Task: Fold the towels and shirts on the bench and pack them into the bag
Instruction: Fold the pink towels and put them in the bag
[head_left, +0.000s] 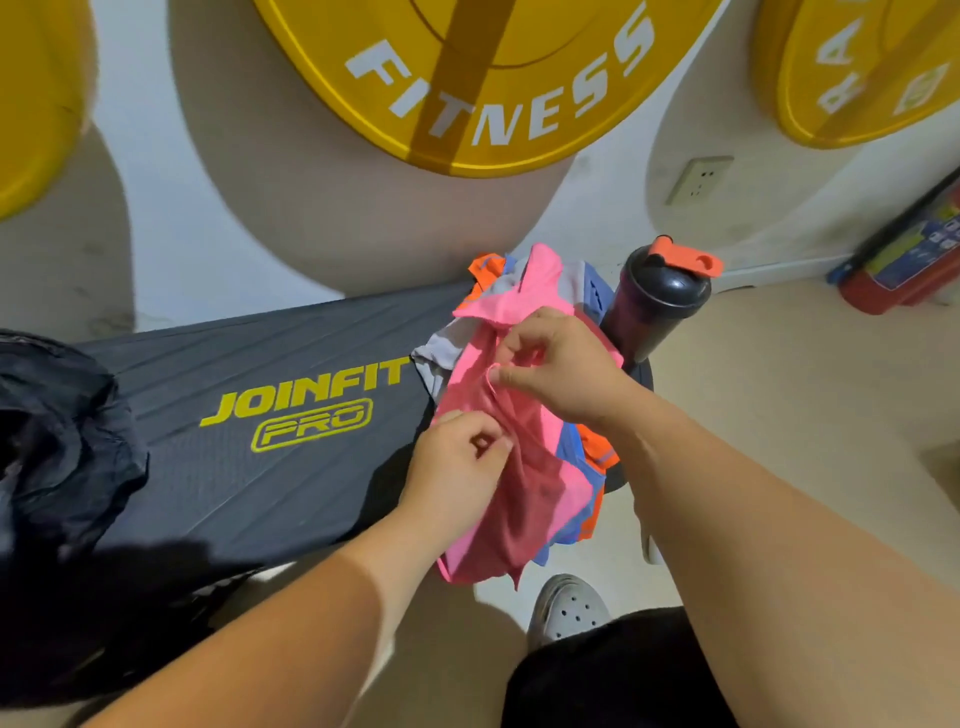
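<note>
A pink cloth (524, 493) lies on top of a heap of orange, blue and grey clothes (587, 457) at the right end of the black bench (249, 467). My left hand (457, 457) pinches the pink cloth's near left edge. Farther along the same edge, my right hand (556, 369) pinches a fold of it. The cloth hangs over the bench's front edge. A black bag (57, 441) sits crumpled on the left end of the bench, its inside dark.
A dark shaker bottle (654, 306) with an orange lid stands at the bench's right end, right behind the clothes. Yellow weight plates (493, 78) hang on the wall beyond. A red box (909, 260) lies on the floor at right. My grey shoe (569, 608) is below the cloth.
</note>
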